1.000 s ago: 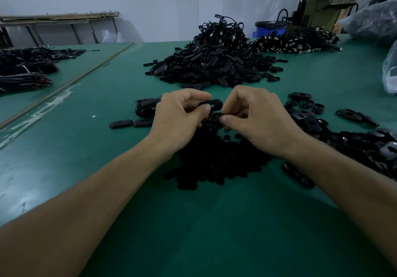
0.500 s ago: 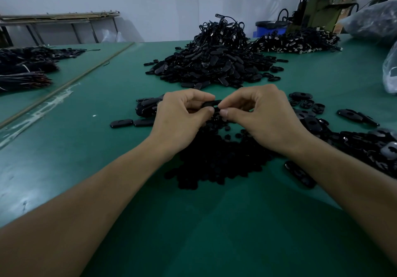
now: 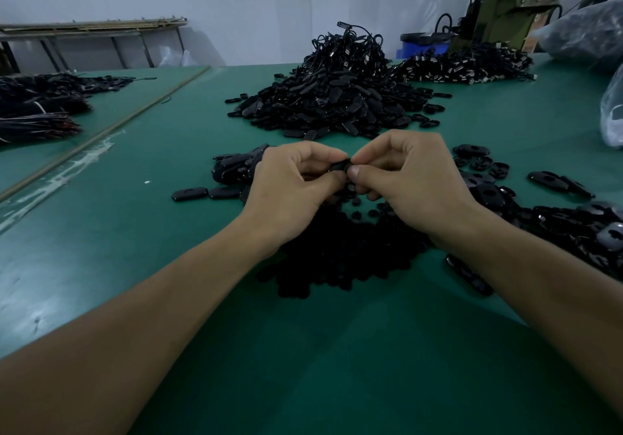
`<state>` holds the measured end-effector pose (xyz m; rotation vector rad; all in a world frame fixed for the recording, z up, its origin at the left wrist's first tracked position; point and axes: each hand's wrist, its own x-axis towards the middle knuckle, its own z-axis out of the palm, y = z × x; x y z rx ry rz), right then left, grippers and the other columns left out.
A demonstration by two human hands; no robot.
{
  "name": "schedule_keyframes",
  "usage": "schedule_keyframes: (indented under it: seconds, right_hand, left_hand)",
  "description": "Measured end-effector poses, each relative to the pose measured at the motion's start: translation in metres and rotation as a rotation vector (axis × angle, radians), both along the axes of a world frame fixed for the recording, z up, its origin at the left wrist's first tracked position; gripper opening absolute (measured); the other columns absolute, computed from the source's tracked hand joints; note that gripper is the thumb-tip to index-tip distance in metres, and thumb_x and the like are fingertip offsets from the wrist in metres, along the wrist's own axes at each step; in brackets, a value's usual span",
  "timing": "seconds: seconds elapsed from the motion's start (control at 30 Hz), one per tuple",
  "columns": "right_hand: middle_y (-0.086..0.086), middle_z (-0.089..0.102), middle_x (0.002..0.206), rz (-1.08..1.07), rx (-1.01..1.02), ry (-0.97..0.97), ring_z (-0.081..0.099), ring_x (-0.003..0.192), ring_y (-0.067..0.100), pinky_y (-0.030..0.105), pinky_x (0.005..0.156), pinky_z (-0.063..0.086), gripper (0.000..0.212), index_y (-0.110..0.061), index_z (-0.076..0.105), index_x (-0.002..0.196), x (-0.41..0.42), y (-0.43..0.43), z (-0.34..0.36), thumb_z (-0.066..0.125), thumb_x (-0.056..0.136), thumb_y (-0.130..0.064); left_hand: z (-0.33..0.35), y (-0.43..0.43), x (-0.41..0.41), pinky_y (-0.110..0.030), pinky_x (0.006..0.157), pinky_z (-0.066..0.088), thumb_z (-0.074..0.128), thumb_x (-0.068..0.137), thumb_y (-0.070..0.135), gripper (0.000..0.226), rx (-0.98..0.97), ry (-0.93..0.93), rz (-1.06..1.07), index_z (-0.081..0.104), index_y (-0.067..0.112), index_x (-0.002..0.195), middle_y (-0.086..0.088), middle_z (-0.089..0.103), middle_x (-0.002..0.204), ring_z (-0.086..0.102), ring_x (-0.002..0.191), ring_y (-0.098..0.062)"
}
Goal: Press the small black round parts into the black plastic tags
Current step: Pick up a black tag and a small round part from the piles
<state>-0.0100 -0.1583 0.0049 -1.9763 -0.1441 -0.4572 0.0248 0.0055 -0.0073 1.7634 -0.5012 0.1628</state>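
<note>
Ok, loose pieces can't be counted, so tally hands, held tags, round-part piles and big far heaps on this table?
Hands: 2, left hand, right hand
Held tag: 1
Round-part pile: 1
Big far heaps: 2, central heap, right heap
Total: 6

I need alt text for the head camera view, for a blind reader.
Two bare hands, left hand and right hand, pinch one black tag together above a heap of small round parts on a green table. A large pile of tags lies behind.
</note>
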Motion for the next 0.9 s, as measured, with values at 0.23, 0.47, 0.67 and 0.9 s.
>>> schedule_keyframes:
  seconds: [0.23,0.47,0.67,0.9]
  right_hand:
    - [-0.002,0.073,0.065,-0.05,0.109,0.031,0.069,0.062,0.007,0.017,0.059,0.05,0.012,-0.02,0.07,0.081,0.0003,0.0056,-0.0026,0.078,0.084,-0.012]
    - [-0.002,0.073,0.066,-0.059,0.153,0.046,0.069,0.063,0.006,0.018,0.06,0.049,0.011,-0.02,0.07,0.082,0.0008,0.0042,-0.0022,0.078,0.083,-0.012]
    - [-0.003,0.073,0.068,-0.071,0.074,0.052,0.069,0.064,0.006,0.022,0.062,0.05,0.013,-0.022,0.068,0.081,0.0005,0.0049,-0.0032,0.078,0.084,-0.013]
    - [-0.007,0.072,0.065,-0.083,0.019,0.026,0.067,0.06,0.002,0.012,0.057,0.046,0.013,-0.024,0.07,0.078,-0.0005,0.0032,-0.0029,0.078,0.083,-0.015]
  left_hand:
    - [0.0002,-0.0011,-0.002,-0.019,0.071,0.057,0.076,0.087,0.005,0.019,0.015,0.013,-0.001,0.075,0.02,0.099,0.0,0.078,0.086,0.075,0.078,-0.013]
    - [0.0016,-0.0017,-0.0028,-0.022,0.073,0.059,0.075,0.087,0.005,0.02,-0.024,0.019,0.014,0.075,0.023,0.097,0.001,0.078,0.085,0.074,0.076,-0.011]
    - [0.002,-0.0017,-0.002,-0.019,0.069,0.057,0.074,0.087,0.002,0.02,-0.054,0.043,0.005,0.075,0.018,0.099,0.0,0.078,0.083,0.073,0.073,-0.01]
    - [0.0025,-0.0007,-0.0032,-0.015,0.067,0.055,0.073,0.088,0.0,0.022,-0.029,0.05,-0.031,0.074,0.02,0.096,0.003,0.077,0.083,0.073,0.076,-0.007]
